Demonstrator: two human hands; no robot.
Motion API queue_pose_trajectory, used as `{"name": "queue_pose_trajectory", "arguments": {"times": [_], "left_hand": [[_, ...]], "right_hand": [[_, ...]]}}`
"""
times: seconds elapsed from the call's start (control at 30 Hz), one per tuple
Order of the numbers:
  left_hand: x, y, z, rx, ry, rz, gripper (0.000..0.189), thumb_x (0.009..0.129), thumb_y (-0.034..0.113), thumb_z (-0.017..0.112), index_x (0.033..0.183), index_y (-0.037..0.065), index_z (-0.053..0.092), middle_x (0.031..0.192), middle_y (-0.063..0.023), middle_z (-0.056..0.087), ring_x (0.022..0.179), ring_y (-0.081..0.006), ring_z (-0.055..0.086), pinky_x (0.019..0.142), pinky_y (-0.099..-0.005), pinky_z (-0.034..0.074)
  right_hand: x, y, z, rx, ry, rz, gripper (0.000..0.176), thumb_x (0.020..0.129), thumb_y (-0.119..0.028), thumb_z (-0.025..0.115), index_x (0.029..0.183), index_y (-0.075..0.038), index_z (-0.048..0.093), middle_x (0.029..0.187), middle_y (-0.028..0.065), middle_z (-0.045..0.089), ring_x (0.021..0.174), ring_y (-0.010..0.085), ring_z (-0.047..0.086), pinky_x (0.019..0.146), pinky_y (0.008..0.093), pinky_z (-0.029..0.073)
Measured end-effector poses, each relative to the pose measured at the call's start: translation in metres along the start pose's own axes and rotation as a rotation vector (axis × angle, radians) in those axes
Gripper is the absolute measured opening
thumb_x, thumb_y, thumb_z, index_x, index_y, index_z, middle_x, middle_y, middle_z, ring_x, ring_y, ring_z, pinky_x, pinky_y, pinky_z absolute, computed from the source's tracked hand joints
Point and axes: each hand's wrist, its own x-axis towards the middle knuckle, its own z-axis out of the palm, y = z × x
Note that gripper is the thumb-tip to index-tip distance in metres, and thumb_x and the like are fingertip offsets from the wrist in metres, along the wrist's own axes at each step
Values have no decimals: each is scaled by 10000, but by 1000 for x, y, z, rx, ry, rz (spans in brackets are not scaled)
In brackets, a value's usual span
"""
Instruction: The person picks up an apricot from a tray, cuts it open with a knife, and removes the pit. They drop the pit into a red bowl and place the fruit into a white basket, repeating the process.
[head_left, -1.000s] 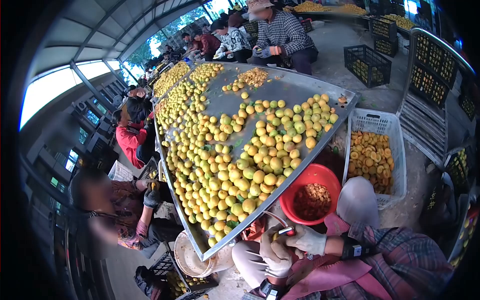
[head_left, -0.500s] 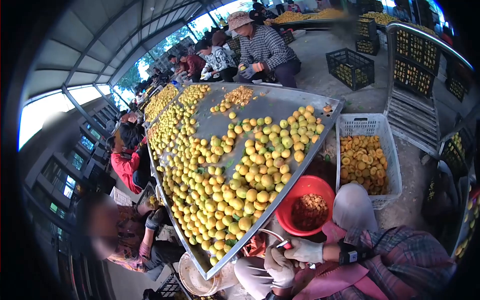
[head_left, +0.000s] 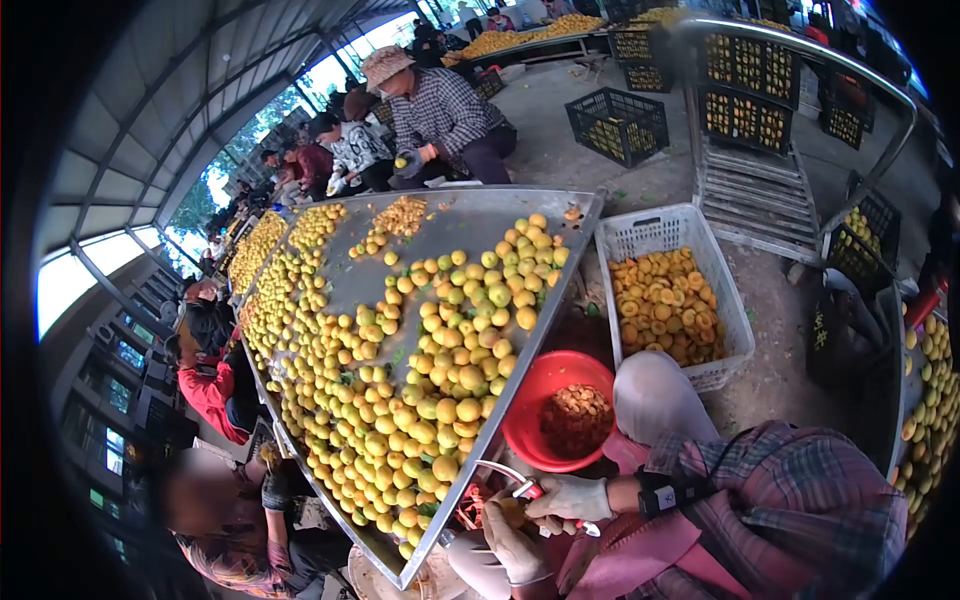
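Right hand (head_left: 572, 497), gloved in white, clenched round a red-handled tool (head_left: 531, 490), low in the view just off the near corner of the metal table (head_left: 470, 215). Left hand (head_left: 515, 545), gloved too, directly below and touching it, fingers curled round a yellow fruit (head_left: 505, 511) held close against the tool, mostly hidden by both gloves. Dark band on the right wrist, checked sleeve behind. Red bowl (head_left: 528, 392) just beside the hands, tucked against the table edge, holding a brownish pile too small to make out. White crate (head_left: 650, 228) beyond the bowl, on the ground, filled with halved fruit (head_left: 662, 300). Table running slantwise across the view, thickly spread with a heap of whole fruit (head_left: 440, 380), yellow and green, bare metal toward the far end. Other people seated along the far and left sides, among them a person (head_left: 440, 110) in a checked shirt and hat. Black crates (head_left: 620, 125) on the concrete behind
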Motion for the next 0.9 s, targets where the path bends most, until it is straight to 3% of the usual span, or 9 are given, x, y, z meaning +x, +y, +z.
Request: {"name": "queue_pose_trajectory", "arguments": {"times": [0.23,0.3,0.37,0.5,0.57,0.6,0.67,0.77,0.9], "left_hand": [[0,-2,6,-302,-21,-333,354,976,357,437,1091,47,560,843,-40,616,667,-152,583,567,-270,459],[32,-43,-45,-403,-298,-361,305,975,334,442,1008,67,585,828,-88,633,715,-236,591,630,-360,480],[-11,4,9,-387,8,-389,371,970,366,448,797,55,553,731,-117,623,584,-220,566,557,-318,473],[-3,6,10,-544,91,-424,424,942,426,451,637,132,436,595,-104,562,538,-263,542,519,-378,454],[-5,4,11,-358,54,-329,423,941,425,454,634,134,437,545,-70,499,526,-254,528,505,-372,447],[-7,8,14,-334,59,-338,429,943,423,448,628,133,427,518,-50,432,518,-253,519,491,-373,438],[1,0,3,-352,48,-360,435,945,420,441,622,129,425,518,-53,416,520,-253,508,508,-378,444],[2,-3,-2,-325,44,-358,442,949,410,436,611,125,421,526,-51,409,525,-244,487,540,-387,447],[-24,30,32,-396,28,-351,436,953,383,443,602,124,415,544,-31,424,534,-220,457,566,-394,431]], "right_hand": [[-5,12,-14,174,-76,10,121,826,-134,565,890,-55,499,698,22,531,532,103,519,412,245,379],[-3,9,-18,42,-96,-11,127,818,-147,558,890,-57,503,704,25,537,546,107,533,419,238,379],[7,22,-19,95,-36,43,273,845,-167,521,1083,-44,573,653,21,517,506,94,481,427,244,395],[5,17,-21,87,-25,64,395,847,-157,525,1229,-55,518,678,14,525,526,93,495,436,250,398],[7,19,-18,94,68,55,220,838,-222,535,714,-41,556,606,34,558,485,88,511,418,241,375],[9,24,-21,93,70,58,220,838,-222,535,714,-41,556,606,34,558,485,88,511,418,241,375],[13,26,-25,87,0,32,423,875,-183,551,1280,-71,497,681,13,530,537,96,500,446,250,397],[5,15,-15,236,122,56,235,888,-183,564,1094,-69,574,673,12,537,520,101,488,440,254,389],[15,15,-21,386,198,60,224,897,-189,587,1104,-102,577,700,18,573,498,108,485,430,262,378]]}}
